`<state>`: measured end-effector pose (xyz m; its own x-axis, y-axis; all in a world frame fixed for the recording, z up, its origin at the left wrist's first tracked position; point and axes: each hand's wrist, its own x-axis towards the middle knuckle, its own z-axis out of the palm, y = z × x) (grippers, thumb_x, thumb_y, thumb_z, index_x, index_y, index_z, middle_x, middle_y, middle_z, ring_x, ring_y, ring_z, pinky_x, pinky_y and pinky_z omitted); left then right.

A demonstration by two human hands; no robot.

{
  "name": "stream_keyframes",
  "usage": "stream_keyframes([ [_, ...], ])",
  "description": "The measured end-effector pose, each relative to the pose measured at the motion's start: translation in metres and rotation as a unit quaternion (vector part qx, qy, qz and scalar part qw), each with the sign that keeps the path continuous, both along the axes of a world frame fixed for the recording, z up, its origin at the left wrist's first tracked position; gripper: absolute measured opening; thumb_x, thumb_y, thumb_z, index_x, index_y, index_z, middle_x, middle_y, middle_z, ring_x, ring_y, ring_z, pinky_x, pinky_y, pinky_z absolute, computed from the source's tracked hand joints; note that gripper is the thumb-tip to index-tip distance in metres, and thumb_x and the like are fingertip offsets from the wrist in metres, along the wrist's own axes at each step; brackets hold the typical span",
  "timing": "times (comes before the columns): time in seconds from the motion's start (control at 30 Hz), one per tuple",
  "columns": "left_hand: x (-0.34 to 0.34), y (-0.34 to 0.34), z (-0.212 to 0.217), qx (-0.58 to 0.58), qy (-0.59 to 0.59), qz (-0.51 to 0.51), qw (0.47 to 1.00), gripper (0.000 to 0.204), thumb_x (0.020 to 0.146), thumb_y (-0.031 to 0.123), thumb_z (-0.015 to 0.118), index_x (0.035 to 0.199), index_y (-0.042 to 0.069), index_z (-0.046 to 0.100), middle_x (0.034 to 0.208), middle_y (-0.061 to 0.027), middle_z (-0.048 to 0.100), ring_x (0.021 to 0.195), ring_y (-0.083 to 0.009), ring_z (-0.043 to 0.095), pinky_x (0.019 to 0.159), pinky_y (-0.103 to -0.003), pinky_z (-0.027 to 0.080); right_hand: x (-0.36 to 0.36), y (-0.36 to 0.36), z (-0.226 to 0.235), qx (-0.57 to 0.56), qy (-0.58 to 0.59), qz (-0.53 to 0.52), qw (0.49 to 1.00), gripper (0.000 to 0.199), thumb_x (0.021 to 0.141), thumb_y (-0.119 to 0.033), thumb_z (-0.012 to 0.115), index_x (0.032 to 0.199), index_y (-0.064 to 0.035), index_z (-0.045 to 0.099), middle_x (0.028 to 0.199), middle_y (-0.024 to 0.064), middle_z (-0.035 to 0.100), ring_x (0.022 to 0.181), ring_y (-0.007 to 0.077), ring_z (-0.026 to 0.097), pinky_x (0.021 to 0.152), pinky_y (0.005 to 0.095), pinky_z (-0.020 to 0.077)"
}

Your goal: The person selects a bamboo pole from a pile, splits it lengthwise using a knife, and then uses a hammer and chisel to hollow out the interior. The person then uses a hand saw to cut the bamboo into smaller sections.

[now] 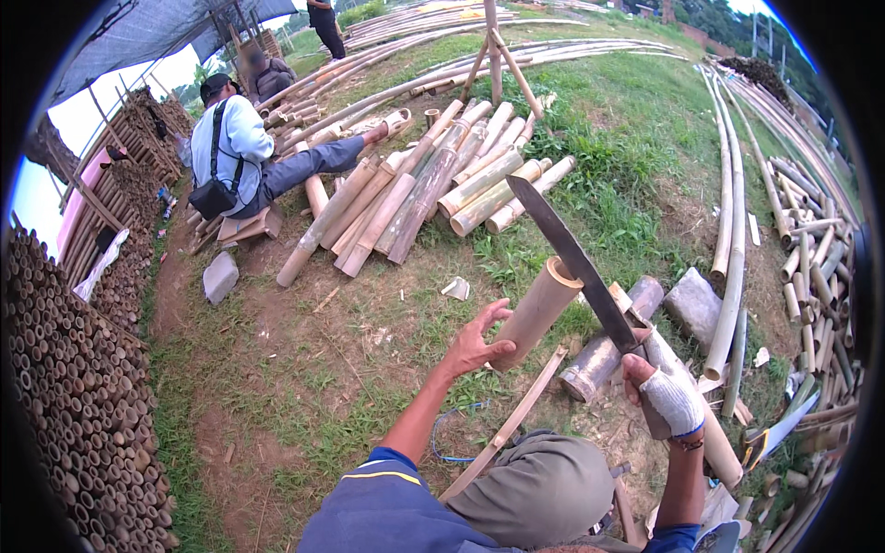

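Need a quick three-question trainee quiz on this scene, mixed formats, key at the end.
1. Multiple choice: the left hand is nearest to (A) a saw, (B) a short bamboo tube, (C) a grey stone.
2. True or false: the machete lies on the grass.
3. Fill in: the right hand wears a ____ glove.

Key: 1. B. 2. False; the right hand holds it up. 3. White.

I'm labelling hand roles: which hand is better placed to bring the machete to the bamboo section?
Probably the right hand: it grips the machete, whose blade extends past the rim of the bamboo section. The left hand, open at the section's left side, seems better suited to steadying it.
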<state>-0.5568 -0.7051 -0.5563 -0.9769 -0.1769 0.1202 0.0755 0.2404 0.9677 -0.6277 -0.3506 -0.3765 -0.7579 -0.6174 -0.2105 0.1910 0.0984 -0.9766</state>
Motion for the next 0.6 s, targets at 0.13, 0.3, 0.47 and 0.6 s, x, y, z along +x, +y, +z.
stream_keyframes([
  [0.13, -0.001, 0.026, 0.037, 0.146, 0.009, -0.18, 0.973, 0.111, 0.077, 0.066, 0.09, 0.156, 0.002, 0.045, 0.125, -0.0111, 0.07, 0.114, -0.0239, 0.07, 0.105, -0.04, 0.054, 0.015, 0.026, 0.056, 0.017, 0.034, 0.009, 0.999, 0.059, 0.103, -0.036, 0.073, 0.147, -0.0035, 0.05, 0.084, 0.0011, 0.058, 0.06, 0.0076, 0.055, 0.052, 0.0224, 0.0408],
  [0.3, 0.015, 0.134, 0.094, 0.335, 0.003, -0.14, 0.932, 0.081, 0.093, 0.057, 0.079, 0.143, 0.0, 0.053, 0.112, -0.0109, 0.068, 0.099, -0.0183, 0.071, 0.091, -0.035, 0.058, 0.025, 0.015, 0.046, -0.014, 0.094, -0.067, 0.993, 0.064, 0.106, -0.043, 0.067, 0.152, -0.0047, 0.043, 0.086, 0.0016, 0.059, 0.059, 0.0083, 0.055, 0.052, 0.0229, 0.0425],
  [0.47, 0.0, 0.145, 0.126, 0.3, 0.003, -0.128, 0.945, 0.081, 0.093, 0.055, 0.079, 0.144, -0.003, 0.053, 0.112, -0.0109, 0.069, 0.101, -0.0176, 0.07, 0.092, -0.034, 0.057, 0.028, 0.014, 0.044, -0.033, 0.139, -0.129, 0.981, 0.067, 0.11, -0.039, 0.063, 0.161, -0.006, 0.035, 0.084, 0.0008, 0.059, 0.058, 0.0084, 0.054, 0.052, 0.0228, 0.0438],
  [0.6, 0.005, 0.092, 0.133, 0.147, -0.012, -0.165, 0.975, 0.085, 0.092, 0.053, 0.081, 0.147, -0.006, 0.054, 0.12, -0.0117, 0.07, 0.106, -0.0176, 0.069, 0.096, -0.034, 0.056, 0.017, 0.094, 0.088, -0.024, 0.004, -0.134, 0.991, 0.067, 0.1, -0.034, 0.076, 0.153, -0.0049, 0.047, 0.083, 0.0059, 0.061, 0.056, 0.0106, 0.056, 0.048, 0.0226, 0.0418],
])
